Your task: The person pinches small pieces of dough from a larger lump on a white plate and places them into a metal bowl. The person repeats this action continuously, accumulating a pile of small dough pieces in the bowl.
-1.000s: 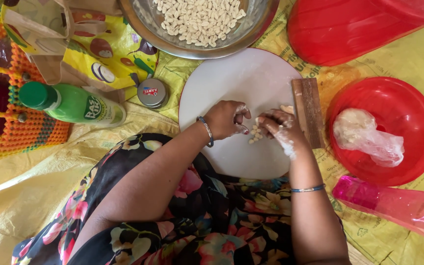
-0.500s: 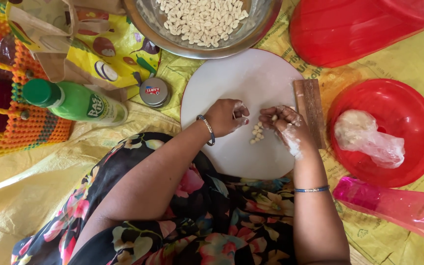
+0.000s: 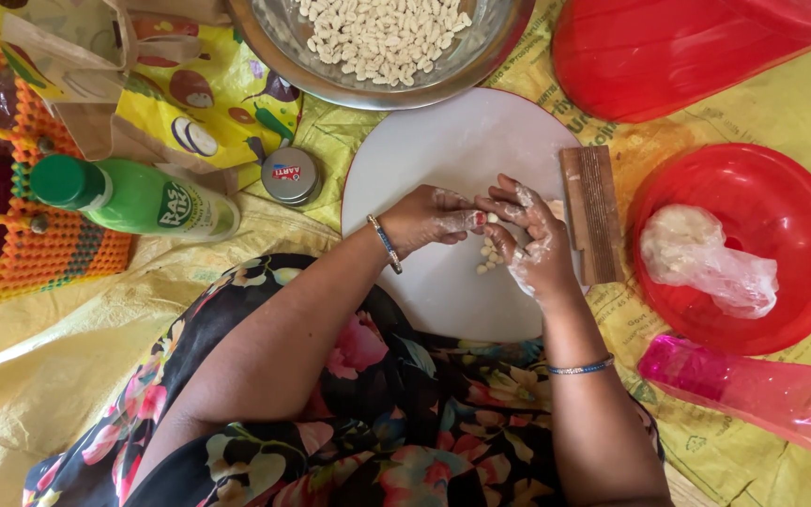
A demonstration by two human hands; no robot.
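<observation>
A small pale dough bit (image 3: 492,218) is now pinched btwn left hand (image 3: 434,218) & right hand (image 3: 527,239), moved together over round white board (image 3: 443,150), w/ shaping underway.

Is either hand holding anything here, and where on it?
Both hands' fingers meet on a small dough piece, pinched at its ends; how much each grips cannot be told.

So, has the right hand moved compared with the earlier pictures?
Yes. The right hand has drawn slightly away from the ridged wooden board, towards the left hand, so their fingertips now meet over the white round board.
</observation>
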